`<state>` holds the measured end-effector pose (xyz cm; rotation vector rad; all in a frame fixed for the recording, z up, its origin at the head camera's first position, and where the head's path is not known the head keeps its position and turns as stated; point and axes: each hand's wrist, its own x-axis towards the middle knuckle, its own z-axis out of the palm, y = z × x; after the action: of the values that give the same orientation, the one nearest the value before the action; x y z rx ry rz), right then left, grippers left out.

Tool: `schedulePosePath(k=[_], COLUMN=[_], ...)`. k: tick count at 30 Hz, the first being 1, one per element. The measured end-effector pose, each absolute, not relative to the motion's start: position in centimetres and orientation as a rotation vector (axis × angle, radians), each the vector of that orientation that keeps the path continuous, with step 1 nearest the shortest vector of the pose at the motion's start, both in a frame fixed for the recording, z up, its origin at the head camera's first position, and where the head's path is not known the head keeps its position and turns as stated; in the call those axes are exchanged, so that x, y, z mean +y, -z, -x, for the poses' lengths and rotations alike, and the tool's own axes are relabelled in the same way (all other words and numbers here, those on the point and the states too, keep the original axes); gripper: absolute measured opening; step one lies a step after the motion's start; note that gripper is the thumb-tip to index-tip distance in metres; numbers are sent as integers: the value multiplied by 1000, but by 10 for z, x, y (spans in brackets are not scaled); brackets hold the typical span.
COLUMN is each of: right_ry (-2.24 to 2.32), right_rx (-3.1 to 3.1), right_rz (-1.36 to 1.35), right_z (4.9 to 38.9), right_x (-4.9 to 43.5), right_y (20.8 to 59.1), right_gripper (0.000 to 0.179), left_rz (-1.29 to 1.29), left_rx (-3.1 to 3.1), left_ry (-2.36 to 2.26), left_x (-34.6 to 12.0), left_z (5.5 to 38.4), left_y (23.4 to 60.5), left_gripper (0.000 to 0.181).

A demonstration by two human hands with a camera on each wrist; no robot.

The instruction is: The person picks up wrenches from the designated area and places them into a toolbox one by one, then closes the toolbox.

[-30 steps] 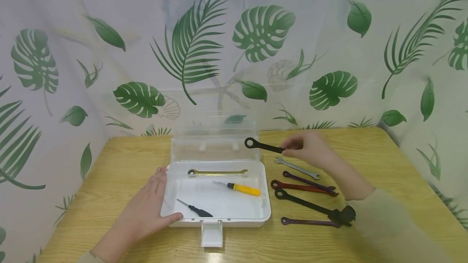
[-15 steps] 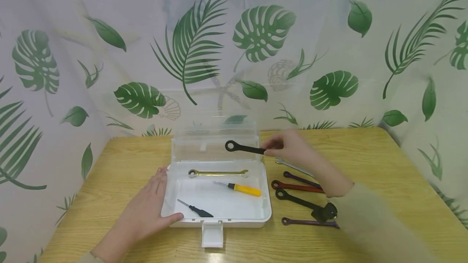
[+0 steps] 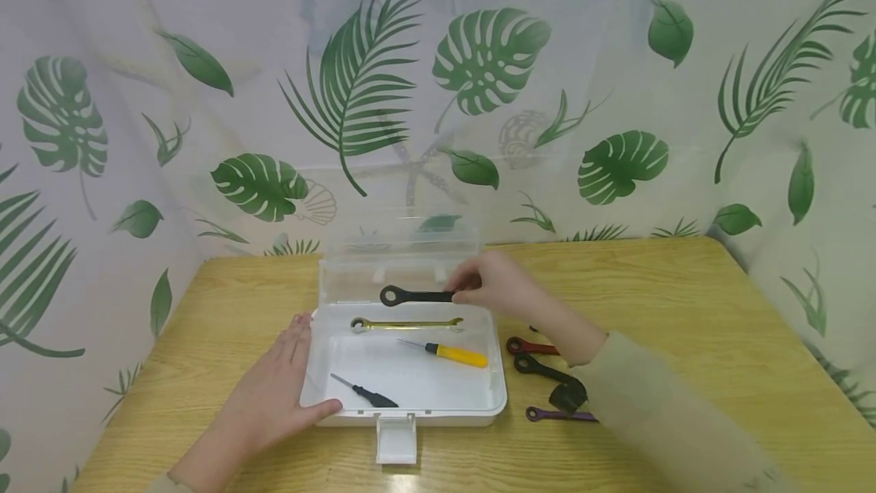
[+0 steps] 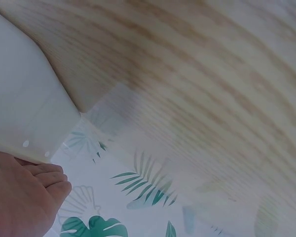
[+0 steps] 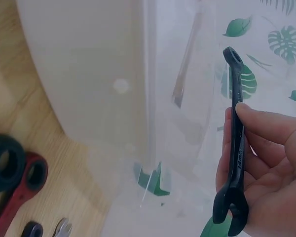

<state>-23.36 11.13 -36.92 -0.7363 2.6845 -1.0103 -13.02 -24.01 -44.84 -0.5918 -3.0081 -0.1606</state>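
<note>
A black ratchet wrench [image 3: 417,296] is pinched between thumb and fingers of my right hand [image 3: 496,284], above the back edge of the white toolbox [image 3: 411,418]. In the right wrist view its open-jaw end [image 5: 231,210] points down beside the palm. My left hand [image 3: 270,383] rests on the box's left side, fingers straight along the wall and thumb over the front rim. Inside the box lie a gold wrench [image 3: 407,324], a yellow-handled screwdriver [image 3: 458,356] and a black-handled screwdriver [image 3: 369,395].
The clear lid [image 3: 356,280] stands open behind the box; a white latch [image 3: 397,443] hangs in front. Right of the box lie a red wrench [image 3: 530,346], a black one [image 3: 541,366] and a purple one [image 3: 557,415], partly behind the right sleeve [image 3: 657,386]. A leaf-patterned cloth hangs behind.
My right hand has carried the black wrench leftward from over the table to above the box's back edge, and slightly lower. The left hand has stayed in place.
</note>
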Motion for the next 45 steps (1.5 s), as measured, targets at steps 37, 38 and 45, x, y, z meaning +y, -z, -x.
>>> schedulePosePath(k=[37, 38, 45], right_ry=[1128, 1132, 1158], right_rx=[2629, 2630, 2639], right_rz=[611, 612, 626], right_z=[241, 242, 242], right_x=[49, 49, 49], right_y=[402, 403, 407], right_gripper=[13, 14, 16], left_rz=[604, 603, 596], left_rx=[-3014, -3015, -3033], left_ry=[188, 187, 180], left_x=[-240, -240, -241], left_z=[130, 130, 130], left_y=[449, 450, 451], left_gripper=[120, 120, 122])
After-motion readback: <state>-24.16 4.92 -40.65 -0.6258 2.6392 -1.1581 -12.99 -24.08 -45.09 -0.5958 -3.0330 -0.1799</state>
